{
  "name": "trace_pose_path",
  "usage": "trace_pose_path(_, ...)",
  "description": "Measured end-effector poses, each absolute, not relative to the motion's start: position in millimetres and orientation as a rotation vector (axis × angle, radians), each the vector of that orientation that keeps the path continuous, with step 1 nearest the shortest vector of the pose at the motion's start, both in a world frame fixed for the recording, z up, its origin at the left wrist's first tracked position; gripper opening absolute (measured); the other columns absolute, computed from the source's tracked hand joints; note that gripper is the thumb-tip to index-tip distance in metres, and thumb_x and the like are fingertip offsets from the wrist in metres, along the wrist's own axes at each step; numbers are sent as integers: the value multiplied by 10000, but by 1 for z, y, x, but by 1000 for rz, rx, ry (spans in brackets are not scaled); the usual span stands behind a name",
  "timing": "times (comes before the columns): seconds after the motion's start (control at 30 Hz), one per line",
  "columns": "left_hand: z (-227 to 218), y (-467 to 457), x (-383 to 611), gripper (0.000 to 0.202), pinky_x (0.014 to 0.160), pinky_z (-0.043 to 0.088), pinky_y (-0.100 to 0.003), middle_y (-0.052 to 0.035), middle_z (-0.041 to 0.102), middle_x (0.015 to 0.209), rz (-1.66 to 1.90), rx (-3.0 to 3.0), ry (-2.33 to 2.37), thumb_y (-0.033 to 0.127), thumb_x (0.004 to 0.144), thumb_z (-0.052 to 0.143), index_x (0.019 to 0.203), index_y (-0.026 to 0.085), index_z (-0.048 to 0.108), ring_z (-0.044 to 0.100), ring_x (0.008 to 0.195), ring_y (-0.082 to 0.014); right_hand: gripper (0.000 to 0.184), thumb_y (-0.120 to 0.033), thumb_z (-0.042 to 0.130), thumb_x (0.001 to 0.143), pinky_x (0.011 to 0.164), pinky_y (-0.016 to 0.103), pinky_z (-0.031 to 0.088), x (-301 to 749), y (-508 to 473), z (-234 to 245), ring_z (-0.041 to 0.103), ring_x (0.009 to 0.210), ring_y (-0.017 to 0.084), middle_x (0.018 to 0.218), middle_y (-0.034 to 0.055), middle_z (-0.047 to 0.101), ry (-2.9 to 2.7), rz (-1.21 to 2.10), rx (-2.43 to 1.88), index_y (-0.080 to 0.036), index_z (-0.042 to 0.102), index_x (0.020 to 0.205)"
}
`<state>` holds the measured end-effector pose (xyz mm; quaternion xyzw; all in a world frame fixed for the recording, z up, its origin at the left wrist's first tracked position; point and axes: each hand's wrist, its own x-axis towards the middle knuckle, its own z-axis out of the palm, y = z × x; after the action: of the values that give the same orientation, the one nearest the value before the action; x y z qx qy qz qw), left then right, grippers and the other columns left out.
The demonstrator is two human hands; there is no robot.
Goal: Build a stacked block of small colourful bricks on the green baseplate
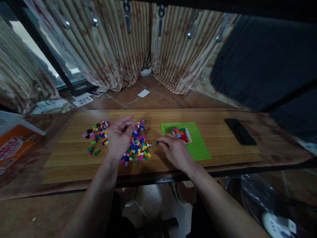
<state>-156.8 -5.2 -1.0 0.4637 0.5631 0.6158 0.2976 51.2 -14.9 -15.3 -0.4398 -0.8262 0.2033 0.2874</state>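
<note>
- A small dark brick (157,143) is lying just off the left edge of the green baseplate (198,145), right at the fingertips of the right hand (176,150).
- The right hand is resting low on the table (74,158) at the baseplate's near-left corner, its fingers drawn narrow and pinching that brick.
- A small build (182,135) of red, blue and pink bricks is sitting on the baseplate, towards its far-left part, just beyond the right hand.
- A pile (139,147) of mixed coloured bricks is lying left of the baseplate, near it but not touching.
- The left hand (119,138) is hovering over the pile's far side from the baseplate, fingers curled and thumb closing towards them; whether it is gripping a brick cannot be told.
- A looser scatter (97,132) of bricks is spreading further left of the baseplate, beyond the left hand.
- A dark phone (240,131) is lying flat to the right of the baseplate, well apart from it.
- An orange and white box (13,145) is standing far left of the baseplate, past the table's end.
- Striped curtains (119,49) are hanging behind the baseplate, with papers (83,100) lying on the tiled floor beneath them.
</note>
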Motion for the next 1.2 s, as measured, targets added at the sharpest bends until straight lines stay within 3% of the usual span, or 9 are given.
trace_pose_path(0.27, -15, -5, -149, 284, 723, 487, -263, -35, 729, 831, 1433, 1331, 1403, 273, 755, 673, 1014, 157, 691, 664, 763, -165, 226, -78, 455, 889, 796, 290, 458, 39, -1, -43, 592, 865, 180, 947, 87, 629, -2386, 444, -1401, -154, 662, 933)
trace_pose_path(0.47, -26, -7, -139, 250, 796, 480, -299, -58, 726, 949, 1125, 1565, 1449, 295, 795, 624, 999, 173, 702, 665, 859, -195, 187, -89, 441, 905, 755, 285, 448, 32, -1, -41, 583, 827, 176, 927, 79, 618, -2374, 432, -1382, -155, 617, 904)
trace_pose_path(0.6, -19, -11, -130, 184, 685, 458, -277, -28, 708, 790, 958, 1598, 1405, 317, 806, 600, 842, 179, 717, 633, 722, -173, 170, -89, 440, 913, 789, 294, 446, 30, -8, -33, 580, 853, 174, 903, 63, 621, -2280, 485, -1269, -161, 594, 921)
trace_pose_path(0.77, -15, -12, -120, 163, 553, 420, -227, 1, 659, 661, 952, 1280, 1304, 323, 737, 681, 764, 165, 709, 558, 584, -120, 152, -118, 470, 917, 802, 293, 446, 34, -14, -25, 589, 855, 158, 890, 37, 629, -2076, 597, -1184, -188, 605, 916)
trace_pose_path(1.03, -14, -14, -107, 294, 597, 480, -185, -29, 713, 746, 1066, 677, 953, 207, 542, 851, 804, 153, 729, 618, 622, -93, 64, -196, 577, 881, 729, 255, 455, 48, -17, -10, 595, 773, 127, 822, 7, 644, -1812, 804, -1099, -193, 640, 866)
trace_pose_path(1.2, -12, -18, -97, 217, 559, 477, -156, -32, 695, 700, 1039, 496, 893, 99, 573, 802, 774, 130, 730, 629, 625, -90, 99, -212, 574, 877, 697, 256, 448, 62, -19, -3, 580, 726, 117, 750, -7, 624, -1780, 847, -1031, -190, 644, 811)
